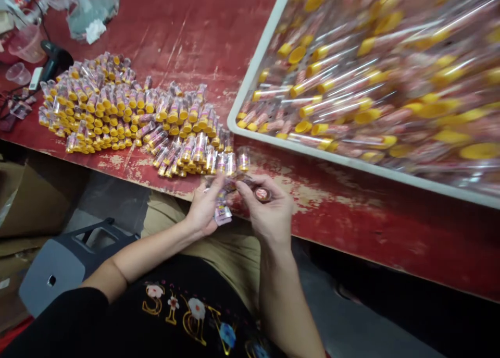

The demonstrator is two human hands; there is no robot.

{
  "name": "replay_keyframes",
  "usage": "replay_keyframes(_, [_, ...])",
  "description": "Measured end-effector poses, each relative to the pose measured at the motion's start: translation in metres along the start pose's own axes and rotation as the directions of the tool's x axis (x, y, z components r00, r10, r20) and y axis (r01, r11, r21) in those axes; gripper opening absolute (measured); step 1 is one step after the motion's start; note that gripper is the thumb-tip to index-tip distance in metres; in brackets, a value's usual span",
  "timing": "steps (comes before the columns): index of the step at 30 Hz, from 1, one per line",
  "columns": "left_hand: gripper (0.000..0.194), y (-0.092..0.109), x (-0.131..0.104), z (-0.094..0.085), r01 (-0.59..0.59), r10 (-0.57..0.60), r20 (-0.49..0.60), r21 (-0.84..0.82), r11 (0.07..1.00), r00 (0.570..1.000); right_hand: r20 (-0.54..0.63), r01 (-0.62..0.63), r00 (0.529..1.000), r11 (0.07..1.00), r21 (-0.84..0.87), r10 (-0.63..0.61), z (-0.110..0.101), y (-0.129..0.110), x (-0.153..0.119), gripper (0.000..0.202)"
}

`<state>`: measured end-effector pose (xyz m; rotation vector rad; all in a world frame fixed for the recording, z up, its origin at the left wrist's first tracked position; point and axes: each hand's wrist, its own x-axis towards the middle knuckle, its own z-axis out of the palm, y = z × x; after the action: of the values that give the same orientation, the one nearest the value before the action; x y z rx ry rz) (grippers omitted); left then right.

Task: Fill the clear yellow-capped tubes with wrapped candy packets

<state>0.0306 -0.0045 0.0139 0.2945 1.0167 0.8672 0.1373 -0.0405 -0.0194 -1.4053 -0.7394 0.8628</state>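
Note:
My left hand (205, 207) is closed around small clear plastic wrappers (223, 214) printed in purple and yellow, just in front of the table edge. Close beside it, my right hand (271, 204) pinches a small tube whose round, red-and-white end (262, 194) faces me. The fingertips of both hands nearly meet, and the tube's body is partly hidden by them. Just beyond the hands, a pile of small wrapped tubes with yellow ends (187, 118) lies stacked on the red table (187, 40). One wrapped tube (244, 159) stands at the pile's near right end.
A large white tray (244, 95) at the right holds many clear tubes with yellow caps, blurred by motion. At the far left are a black heat-gun-like tool (54, 56), plastic bags (91, 14) and a pink basket (27, 42). A grey speaker-like box (54, 272) stands below left.

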Motion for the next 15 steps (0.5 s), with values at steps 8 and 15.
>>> replay_keyframes(8, [0.052, 0.002, -0.003, -0.007, -0.326, 0.288, 0.170, 0.274, 0.905, 0.943, 0.433, 0.209, 0.899, 0.935, -0.287, -0.068, -0.040, -0.048, 0.032, 0.025])
replay_keyframes(15, [0.065, 0.004, -0.004, 0.011, -0.245, 0.242, 0.095, 0.017, 0.969, 0.965, 0.209, 0.243, 0.955, 0.960, -0.138, -0.212, -0.014, -0.031, 0.021, 0.033])
